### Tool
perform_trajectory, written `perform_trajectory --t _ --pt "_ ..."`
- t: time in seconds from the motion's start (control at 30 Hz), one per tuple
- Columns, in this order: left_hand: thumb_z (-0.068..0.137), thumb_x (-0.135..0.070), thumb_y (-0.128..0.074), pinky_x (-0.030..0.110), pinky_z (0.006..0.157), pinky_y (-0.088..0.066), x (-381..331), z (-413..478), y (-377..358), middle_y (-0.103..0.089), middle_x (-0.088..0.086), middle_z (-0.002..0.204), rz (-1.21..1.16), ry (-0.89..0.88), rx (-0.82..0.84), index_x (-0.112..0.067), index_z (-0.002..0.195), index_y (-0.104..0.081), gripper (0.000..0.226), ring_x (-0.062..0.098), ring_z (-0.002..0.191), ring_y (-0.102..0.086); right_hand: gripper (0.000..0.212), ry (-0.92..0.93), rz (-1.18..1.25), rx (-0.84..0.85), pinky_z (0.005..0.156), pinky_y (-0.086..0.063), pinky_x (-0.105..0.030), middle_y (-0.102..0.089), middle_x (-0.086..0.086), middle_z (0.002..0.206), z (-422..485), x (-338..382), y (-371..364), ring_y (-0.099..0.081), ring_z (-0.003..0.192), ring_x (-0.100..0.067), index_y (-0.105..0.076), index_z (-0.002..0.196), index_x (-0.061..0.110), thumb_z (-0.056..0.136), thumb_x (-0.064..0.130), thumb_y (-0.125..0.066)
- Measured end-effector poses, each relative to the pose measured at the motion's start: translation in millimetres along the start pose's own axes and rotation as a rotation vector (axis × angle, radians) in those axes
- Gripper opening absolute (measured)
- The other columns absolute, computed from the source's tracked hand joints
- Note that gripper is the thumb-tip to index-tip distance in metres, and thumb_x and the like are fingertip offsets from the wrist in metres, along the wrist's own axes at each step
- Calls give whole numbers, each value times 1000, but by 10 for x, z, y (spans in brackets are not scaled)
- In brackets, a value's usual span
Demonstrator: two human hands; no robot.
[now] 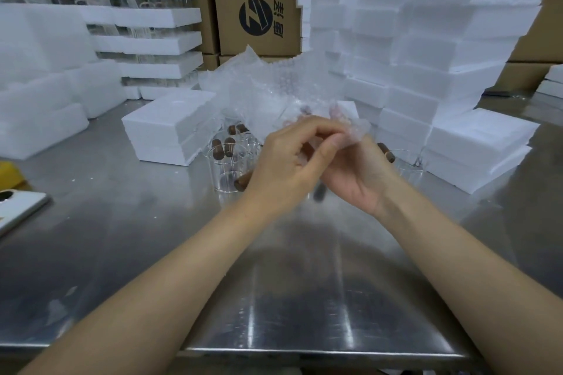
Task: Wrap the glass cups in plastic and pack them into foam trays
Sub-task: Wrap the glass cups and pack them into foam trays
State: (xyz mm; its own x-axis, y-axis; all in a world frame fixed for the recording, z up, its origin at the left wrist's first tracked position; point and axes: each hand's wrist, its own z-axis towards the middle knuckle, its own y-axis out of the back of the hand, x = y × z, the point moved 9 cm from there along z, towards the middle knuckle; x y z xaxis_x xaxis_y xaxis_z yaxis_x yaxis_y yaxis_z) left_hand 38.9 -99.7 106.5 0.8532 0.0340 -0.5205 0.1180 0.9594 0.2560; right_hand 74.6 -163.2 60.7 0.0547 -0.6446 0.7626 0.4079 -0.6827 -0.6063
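Both hands meet above the middle of the steel table. My left hand and my right hand each pinch a sheet of clear bubble wrap that rises blurred above them. A dark wooden handle shows below the hands, between them; the cup it belongs to is hidden. Behind the hands stand several clear glass cups with brown wooden handles. A closed white foam tray lies left of the cups.
Tall stacks of white foam trays rise at the right and back left. Cardboard boxes stand behind. A phone and a yellow object lie at the left edge.
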Motion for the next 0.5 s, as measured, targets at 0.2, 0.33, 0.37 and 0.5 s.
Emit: perform_trajectory --t 0.2,0.33,0.37,0.5 --pt "91 -12 -59 33 81 -52 -92 -43 1 -70 -5 92 97 -97 -73 -6 95 -71 14 16 89 -65 20 -23 76 19 95 -50 -28 -55 -8 92 -21 -31 -41 -62 91 -15 -52 97 6 84 -5 -41" --pt "90 -12 -59 21 79 -51 -87 -65 -136 -66 -15 91 57 -84 21 -4 97 -71 16 3 86 -64 30 -17 157 -78 64 -58 -27 -63 -12 70 -76 -37 105 -68 68 -18 -67 72 -2 84 -6 -40" --pt "90 -11 -59 19 79 -50 -86 -77 -172 -65 -13 91 48 -80 42 -3 97 -71 16 0 86 -63 22 7 133 -121 59 -57 -27 -61 -11 63 -92 -30 167 -67 61 -18 -64 64 0 75 -9 -47" --pt "89 -6 -60 15 78 -47 -119 -113 -222 -64 -8 90 44 -89 61 0 96 -70 14 -3 84 -60 40 39 -141 -130 51 -45 -30 -54 -5 55 -111 -5 270 -58 51 -14 -61 54 10 27 17 -90"
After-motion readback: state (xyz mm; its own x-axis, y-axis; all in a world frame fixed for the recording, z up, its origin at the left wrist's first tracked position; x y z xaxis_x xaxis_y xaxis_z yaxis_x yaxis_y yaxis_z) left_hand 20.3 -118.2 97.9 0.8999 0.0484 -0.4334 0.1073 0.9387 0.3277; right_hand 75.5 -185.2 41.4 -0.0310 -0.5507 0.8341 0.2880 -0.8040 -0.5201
